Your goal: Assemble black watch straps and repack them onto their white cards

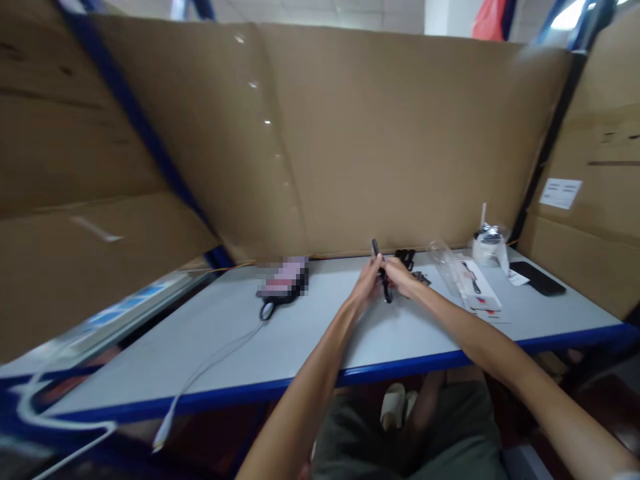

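My left hand (367, 282) and my right hand (401, 276) meet over the middle of the grey table (280, 347), both closed round a slim black strap-like object (383, 272) that stands nearly upright between them. Its top end sticks out above my fingers. Just behind my right hand lie more small black parts (406, 257). To the right sits a white box (479, 291) with a watch pictured on it and a clear plastic sleeve (445, 261).
A blurred pink and black item (283, 280) lies at the left with a white cable (210, 367) running off the table's blue front edge. A clear cup with a straw (487, 245) and a black phone (537, 277) sit at the far right. Cardboard walls surround the table.
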`<state>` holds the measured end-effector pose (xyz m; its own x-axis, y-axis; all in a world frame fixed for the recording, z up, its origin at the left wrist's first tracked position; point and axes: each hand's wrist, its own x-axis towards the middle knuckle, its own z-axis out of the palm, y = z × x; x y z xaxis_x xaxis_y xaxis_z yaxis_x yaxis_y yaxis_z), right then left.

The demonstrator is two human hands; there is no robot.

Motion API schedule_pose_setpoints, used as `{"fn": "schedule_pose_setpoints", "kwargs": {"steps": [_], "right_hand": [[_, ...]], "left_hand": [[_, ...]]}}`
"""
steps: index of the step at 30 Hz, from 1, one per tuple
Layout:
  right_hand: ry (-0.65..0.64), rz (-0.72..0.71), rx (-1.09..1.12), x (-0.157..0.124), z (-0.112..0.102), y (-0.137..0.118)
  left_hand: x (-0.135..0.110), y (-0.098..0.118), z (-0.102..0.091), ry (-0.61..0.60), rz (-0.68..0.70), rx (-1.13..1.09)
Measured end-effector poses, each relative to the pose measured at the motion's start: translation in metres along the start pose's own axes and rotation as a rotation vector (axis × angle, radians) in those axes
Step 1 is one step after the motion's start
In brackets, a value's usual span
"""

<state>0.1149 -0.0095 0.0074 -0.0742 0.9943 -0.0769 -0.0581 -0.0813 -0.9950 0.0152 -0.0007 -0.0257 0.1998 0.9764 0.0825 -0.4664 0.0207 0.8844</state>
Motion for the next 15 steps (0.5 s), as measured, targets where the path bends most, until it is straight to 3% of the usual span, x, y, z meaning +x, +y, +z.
{"fn": "schedule_pose_setpoints", "kwargs": {"steps": [2, 5, 11, 15], "right_hand": [[0.034, 0.099, 0.119, 0.004, -0.002, -0.001], [0.077, 0.161, 0.293, 0.015, -0.015, -0.008], [0.129, 0.116, 0.282, 0.019, -0.059, -0.018], [0.157, 0.139, 0.225, 0.02, -0.066, -0.009]], "left_hand": [[-0.005, 0.005, -0.001, -0.022, -0.057, 0.009], [-0.006, 0.016, -0.009, 0.104, -0.191, -0.043], [-0.005, 0.027, -0.026, 0.455, -0.117, 0.06], [0.004, 0.024, -0.036, 0.526, -0.106, -0.054]]}}
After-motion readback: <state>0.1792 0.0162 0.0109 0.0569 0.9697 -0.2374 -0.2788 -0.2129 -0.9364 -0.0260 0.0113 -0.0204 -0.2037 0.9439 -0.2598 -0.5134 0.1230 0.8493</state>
